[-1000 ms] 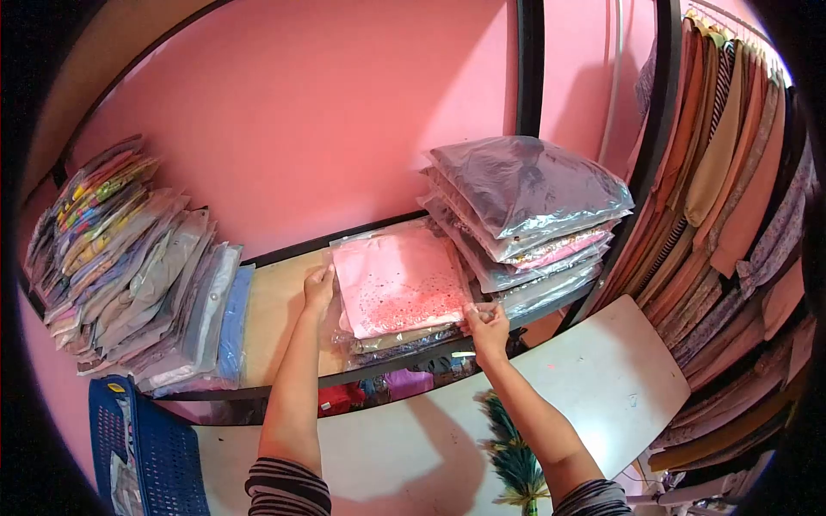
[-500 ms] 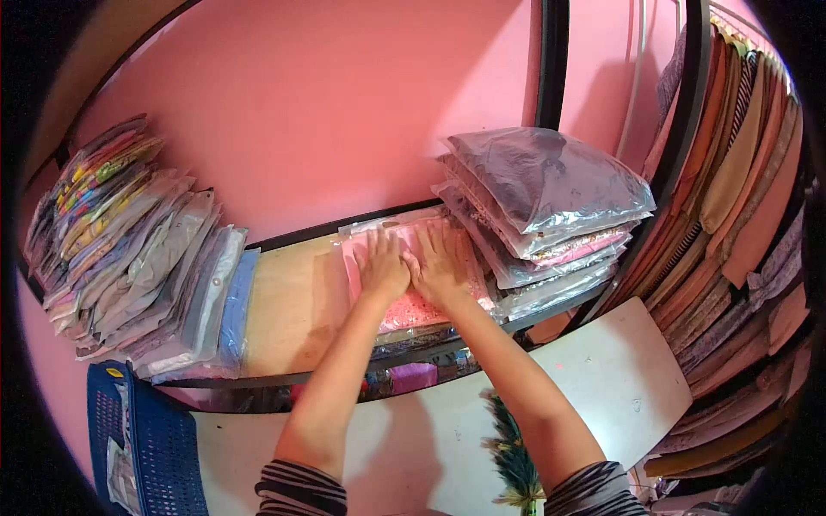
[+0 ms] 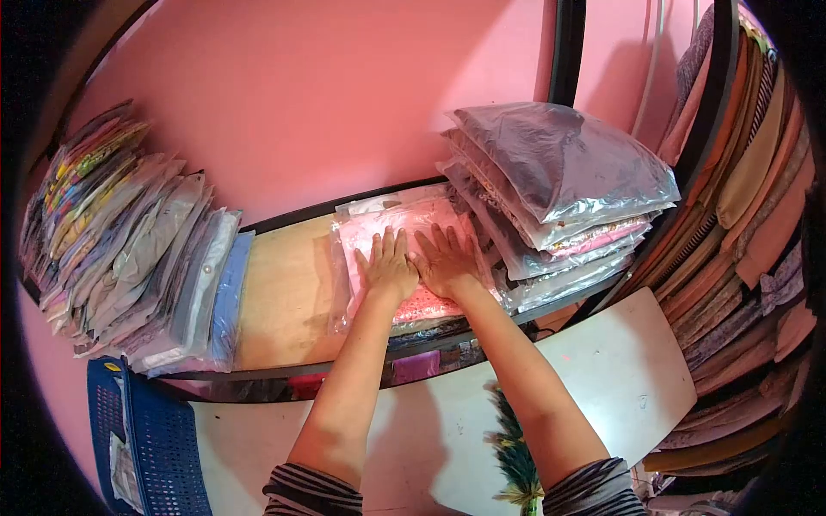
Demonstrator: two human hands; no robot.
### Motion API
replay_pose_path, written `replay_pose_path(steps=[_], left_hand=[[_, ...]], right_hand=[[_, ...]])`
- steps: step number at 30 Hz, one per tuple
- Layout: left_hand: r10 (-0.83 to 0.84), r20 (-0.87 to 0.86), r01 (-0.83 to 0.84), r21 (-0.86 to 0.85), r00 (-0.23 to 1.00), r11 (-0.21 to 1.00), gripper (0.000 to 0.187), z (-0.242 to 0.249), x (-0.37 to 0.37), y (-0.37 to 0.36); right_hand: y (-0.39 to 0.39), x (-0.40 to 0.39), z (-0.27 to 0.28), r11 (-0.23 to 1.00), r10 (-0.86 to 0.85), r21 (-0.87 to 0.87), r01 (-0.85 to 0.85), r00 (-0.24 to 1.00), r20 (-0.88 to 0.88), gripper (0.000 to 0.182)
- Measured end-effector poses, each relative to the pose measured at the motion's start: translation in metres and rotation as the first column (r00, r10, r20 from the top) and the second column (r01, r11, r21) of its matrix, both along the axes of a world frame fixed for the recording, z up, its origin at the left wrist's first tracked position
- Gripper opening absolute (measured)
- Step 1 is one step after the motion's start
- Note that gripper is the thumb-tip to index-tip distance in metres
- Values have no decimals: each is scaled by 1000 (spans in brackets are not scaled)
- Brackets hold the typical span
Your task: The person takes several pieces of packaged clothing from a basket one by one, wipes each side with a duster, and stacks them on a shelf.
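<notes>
Both hands lie flat and open, side by side, on a pink packet (image 3: 404, 236) atop a short pile on the wooden shelf (image 3: 284, 301). The left hand (image 3: 387, 267) and right hand (image 3: 447, 262) nearly touch, fingers spread toward the pink wall (image 3: 344, 95). A taller stack (image 3: 559, 198) sits just right of the packet. A leaning row of packets (image 3: 129, 249) stands well apart at the left. A blue basket (image 3: 163, 439) is below.
</notes>
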State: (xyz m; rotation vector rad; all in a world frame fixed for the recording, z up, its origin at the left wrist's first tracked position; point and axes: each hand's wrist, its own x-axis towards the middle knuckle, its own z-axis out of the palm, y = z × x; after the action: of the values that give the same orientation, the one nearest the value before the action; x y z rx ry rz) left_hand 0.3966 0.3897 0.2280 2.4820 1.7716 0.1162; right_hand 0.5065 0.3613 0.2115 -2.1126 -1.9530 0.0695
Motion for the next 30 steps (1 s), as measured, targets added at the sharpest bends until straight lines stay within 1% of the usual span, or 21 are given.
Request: replay_pose_path(steps=[3,5,12,14,18,20,23,26,30], left_hand=[[1,-7,-1,-9,1000,1000,54,-1,0,-2],[3,-20,-3,-4,1000,1000,55,-1,0,-3],[1,-7,-1,-6,1000,1000,55,-7,-1,0],[-3,32,4,-24,999,1000,55,-8,-2,1],[-16,44,17,-35,999,999,55,-7,-5,2],[-35,60,40,-76,998,996,55,-4,-7,1],[-59,42,63,-93,997,994,56,-5,-13,5],[-54,80,61,-86,995,994,57,-9,-23,7],[-73,99,80,-70,992,994,56,-11,-42,8]], right_hand=[[1,1,-2,999,8,-32,-9,1000,-25,56],[5,1,-9,1000,15,-13,-16,999,-29,56],[0,1,-3,999,21,-47,-23,999,-46,57],[-2,1,1,996,13,-83,-20,997,-76,58],[0,3,-3,996,24,-78,-30,997,-73,60],[3,4,-9,998,27,-50,-28,999,-37,60],[3,6,-10,999,32,-42,-33,998,-45,62],[-7,11,5,995,56,-78,-61,996,-73,64],[-9,20,8,995,91,-42,-95,991,-95,66]])
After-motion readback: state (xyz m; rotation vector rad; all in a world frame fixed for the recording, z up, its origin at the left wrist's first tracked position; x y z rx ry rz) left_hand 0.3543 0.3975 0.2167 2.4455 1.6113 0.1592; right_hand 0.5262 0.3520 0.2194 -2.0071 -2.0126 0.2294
